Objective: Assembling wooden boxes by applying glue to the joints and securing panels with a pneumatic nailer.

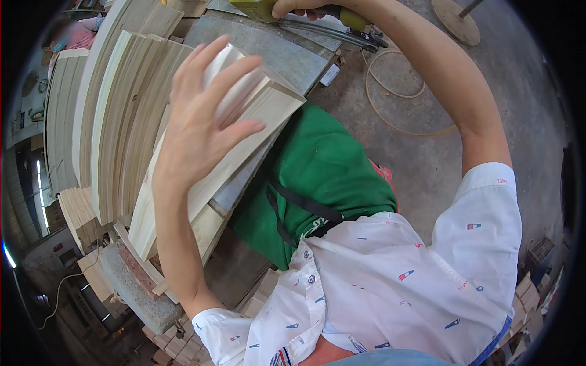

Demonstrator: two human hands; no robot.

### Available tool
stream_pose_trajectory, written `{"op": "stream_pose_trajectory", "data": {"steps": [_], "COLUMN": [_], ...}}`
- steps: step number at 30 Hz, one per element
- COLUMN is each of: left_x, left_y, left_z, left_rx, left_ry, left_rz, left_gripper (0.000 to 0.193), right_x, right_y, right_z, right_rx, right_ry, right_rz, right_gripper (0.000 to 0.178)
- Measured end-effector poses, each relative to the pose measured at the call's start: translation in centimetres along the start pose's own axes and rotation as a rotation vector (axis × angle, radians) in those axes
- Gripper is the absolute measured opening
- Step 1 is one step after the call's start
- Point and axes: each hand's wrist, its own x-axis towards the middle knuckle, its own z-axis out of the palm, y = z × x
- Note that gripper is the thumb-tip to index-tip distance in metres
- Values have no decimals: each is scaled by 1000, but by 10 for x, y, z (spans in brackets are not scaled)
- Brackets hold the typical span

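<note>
My left hand (204, 113) is open with its fingers spread, over a pale wooden piece made of joined boards (271, 105). Whether the palm touches the wood cannot be seen. At the top edge, my right hand (299, 8) is wrapped round a yellow-green nail gun (255, 9) with a long dark metal magazine (332, 33). The picture cuts off part of that hand and tool. Beneath them is a grey metal-topped bench (256, 39).
Tall stacks of pale boards (125, 116) stand left of the bench. A thin yellowish hose (390, 125) curls over the concrete floor at right, near a round stand base (455, 21). A green apron (329, 158) covers my lap. Another person (79, 36) is at far upper left.
</note>
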Motion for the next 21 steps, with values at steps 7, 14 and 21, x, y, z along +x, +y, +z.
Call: {"op": "stream_pose_trajectory", "data": {"steps": [7,14,21], "left_x": [16,15,16], "left_y": [-5,-5,-4], "left_z": [20,26,25], "left_rx": [12,5,10], "left_ry": [4,27,23], "left_rz": [31,12,12], "left_gripper": [39,23,20], "right_x": [5,8,6], "right_y": [-1,5,3], "right_z": [1,5,1], "right_rx": [-35,94,43], "right_ry": [8,20,0], "right_rz": [-33,-10,2], "right_gripper": [24,22,27]}}
